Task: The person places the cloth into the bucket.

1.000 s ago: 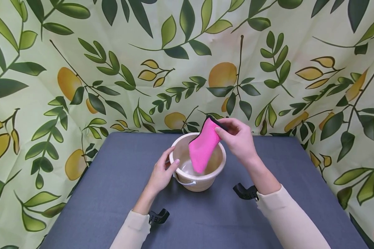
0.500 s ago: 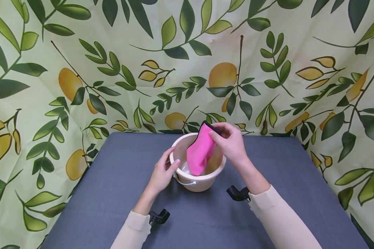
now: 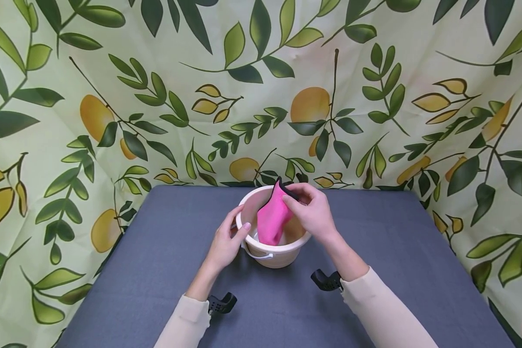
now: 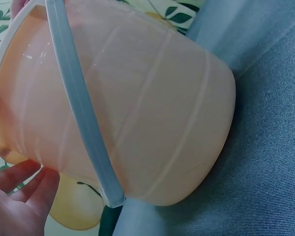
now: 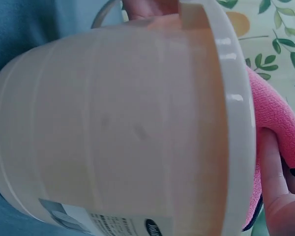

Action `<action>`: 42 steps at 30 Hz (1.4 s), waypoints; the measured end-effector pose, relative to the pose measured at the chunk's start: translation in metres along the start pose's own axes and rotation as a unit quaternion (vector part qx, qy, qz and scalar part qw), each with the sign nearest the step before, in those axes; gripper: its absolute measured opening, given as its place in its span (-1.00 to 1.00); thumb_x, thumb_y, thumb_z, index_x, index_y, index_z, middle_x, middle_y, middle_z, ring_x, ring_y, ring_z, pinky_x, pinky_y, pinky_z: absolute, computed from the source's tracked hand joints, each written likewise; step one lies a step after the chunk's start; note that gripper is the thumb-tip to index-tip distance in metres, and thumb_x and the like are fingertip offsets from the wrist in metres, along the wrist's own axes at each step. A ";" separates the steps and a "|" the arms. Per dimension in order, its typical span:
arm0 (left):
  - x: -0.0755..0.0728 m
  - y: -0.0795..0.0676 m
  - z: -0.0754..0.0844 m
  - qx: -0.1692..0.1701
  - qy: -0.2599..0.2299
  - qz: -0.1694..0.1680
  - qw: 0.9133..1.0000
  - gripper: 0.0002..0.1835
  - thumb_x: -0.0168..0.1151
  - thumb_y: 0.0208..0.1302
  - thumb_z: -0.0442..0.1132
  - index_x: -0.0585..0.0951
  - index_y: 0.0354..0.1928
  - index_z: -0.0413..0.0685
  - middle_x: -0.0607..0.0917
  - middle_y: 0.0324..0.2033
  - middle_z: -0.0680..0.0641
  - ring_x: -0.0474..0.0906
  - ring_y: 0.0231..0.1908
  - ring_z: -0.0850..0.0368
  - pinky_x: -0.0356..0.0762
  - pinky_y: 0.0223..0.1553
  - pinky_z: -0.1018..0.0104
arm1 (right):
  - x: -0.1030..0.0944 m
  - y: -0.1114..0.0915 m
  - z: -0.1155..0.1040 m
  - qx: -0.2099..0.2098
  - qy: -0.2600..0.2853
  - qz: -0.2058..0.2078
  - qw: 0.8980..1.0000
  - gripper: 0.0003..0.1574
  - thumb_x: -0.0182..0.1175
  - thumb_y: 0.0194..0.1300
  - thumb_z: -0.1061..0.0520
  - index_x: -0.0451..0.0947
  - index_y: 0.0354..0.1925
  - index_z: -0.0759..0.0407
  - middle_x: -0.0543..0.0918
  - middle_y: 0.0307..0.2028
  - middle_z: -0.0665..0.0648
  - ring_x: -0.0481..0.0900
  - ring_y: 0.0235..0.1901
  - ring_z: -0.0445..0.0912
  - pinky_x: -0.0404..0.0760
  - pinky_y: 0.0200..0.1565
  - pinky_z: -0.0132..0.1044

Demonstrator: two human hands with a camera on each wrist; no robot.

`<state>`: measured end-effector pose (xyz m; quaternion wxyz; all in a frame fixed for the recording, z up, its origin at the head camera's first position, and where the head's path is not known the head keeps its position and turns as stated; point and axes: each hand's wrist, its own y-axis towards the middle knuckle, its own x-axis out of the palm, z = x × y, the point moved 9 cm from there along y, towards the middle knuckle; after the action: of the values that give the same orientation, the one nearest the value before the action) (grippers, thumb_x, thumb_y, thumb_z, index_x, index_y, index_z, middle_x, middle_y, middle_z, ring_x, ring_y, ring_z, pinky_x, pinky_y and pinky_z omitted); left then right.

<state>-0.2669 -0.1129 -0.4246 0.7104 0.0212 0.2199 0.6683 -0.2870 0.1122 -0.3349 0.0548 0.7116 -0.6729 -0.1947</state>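
A pink fleecy cloth [image 3: 273, 220] with black edging hangs down into a cream plastic bucket [image 3: 278, 258]. My right hand [image 3: 312, 212] pinches the cloth near its top edge, above the right side of the rim. On the left, my left hand [image 3: 227, 239] grips the bucket's rim, thumb on the inner side and fingers outside. The left wrist view has the bucket's outer wall [image 4: 152, 108] and my left fingers at the rim. Seen from the right wrist, the cloth [image 5: 275, 113] bends over my right fingers beside the rim. The cloth's lower end is partly hidden by the bucket's front rim.
The bucket stands on a table with a blue-grey cover [image 3: 165, 270]. Its pale handle [image 3: 261, 256] hangs against the front. A curtain printed with leaves and fruit [image 3: 261, 96] rises behind the table and on both sides. A printed label [image 5: 108, 221] is on the bucket's wall.
My right hand has moved down and to the left, lowering the pink cloth deeper into the bucket. The left hand and bucket have stayed in place.
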 end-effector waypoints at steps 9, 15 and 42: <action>-0.002 0.001 -0.001 0.006 0.014 -0.002 1.000 -0.40 0.25 0.46 -0.17 0.36 0.48 0.01 0.43 0.39 -0.18 0.44 0.32 -0.15 0.40 0.32 -0.13 | 0.012 -0.004 0.009 0.041 -0.014 -0.025 0.999 -0.63 0.38 0.31 0.19 0.65 0.06 0.26 0.69 -0.01 0.24 0.70 -0.06 0.04 0.67 -0.07 -0.38; -0.001 0.000 0.000 0.010 0.019 -0.006 1.000 -0.40 0.24 0.47 -0.13 0.36 0.49 0.05 0.44 0.39 -0.15 0.45 0.31 -0.12 0.41 0.31 -0.12 | 0.014 -0.007 0.014 0.050 -0.030 -0.030 0.998 -0.66 0.37 0.33 0.16 0.67 0.03 0.27 0.71 -0.05 0.23 0.71 -0.10 0.02 0.65 -0.08 -0.38; -0.002 0.000 0.004 0.005 0.027 -0.007 1.000 -0.38 0.27 0.44 -0.10 0.37 0.48 0.04 0.45 0.38 -0.14 0.47 0.29 -0.10 0.44 0.30 -0.10 | -0.031 -0.009 -0.013 -0.004 -0.006 -0.003 1.000 -0.65 0.32 0.40 0.14 0.63 0.01 0.39 0.69 -0.14 0.34 0.76 -0.27 0.02 0.75 -0.16 -0.19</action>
<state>-0.2656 -0.1136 -0.4209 0.7086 0.0047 0.2424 0.6627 -0.2749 0.1409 -0.3198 0.0532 0.7120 -0.6706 -0.2012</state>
